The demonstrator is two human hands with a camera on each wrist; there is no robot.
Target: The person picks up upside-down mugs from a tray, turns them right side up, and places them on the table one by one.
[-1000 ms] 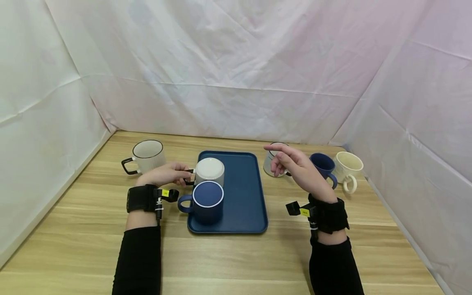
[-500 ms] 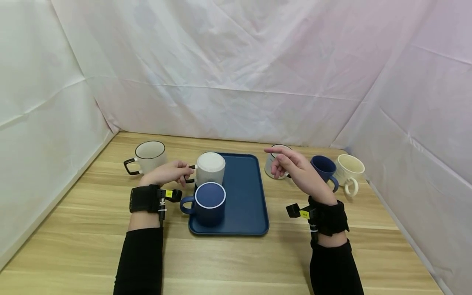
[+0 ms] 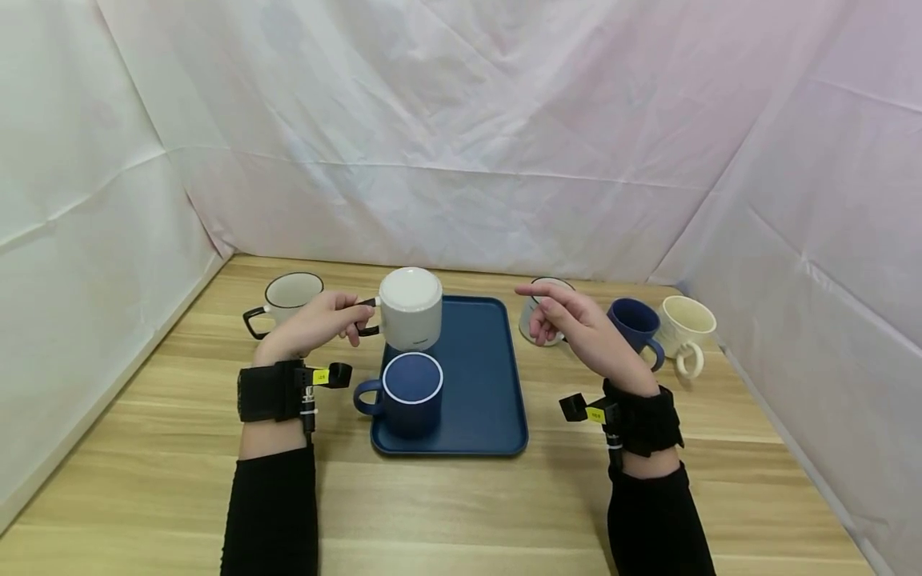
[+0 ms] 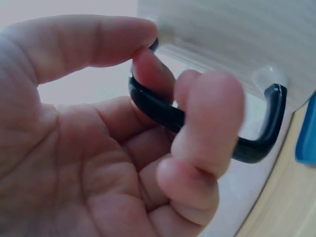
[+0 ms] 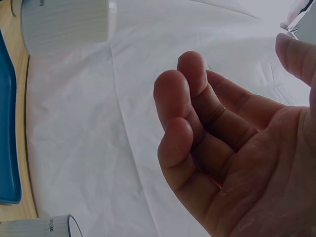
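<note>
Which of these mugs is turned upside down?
The white mug held by its black handle in the left hand, lifted above the tray. Its flat base faces up; the other five mugs stand upright, showing open mouths.

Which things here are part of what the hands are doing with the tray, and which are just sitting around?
In use: left hand gripping the upside-down white mug by its black handle, blue tray, blue mug on the tray.

Lying about: black-rimmed mug, grey mug, dark blue mug, cream mug; right hand idle.
</note>
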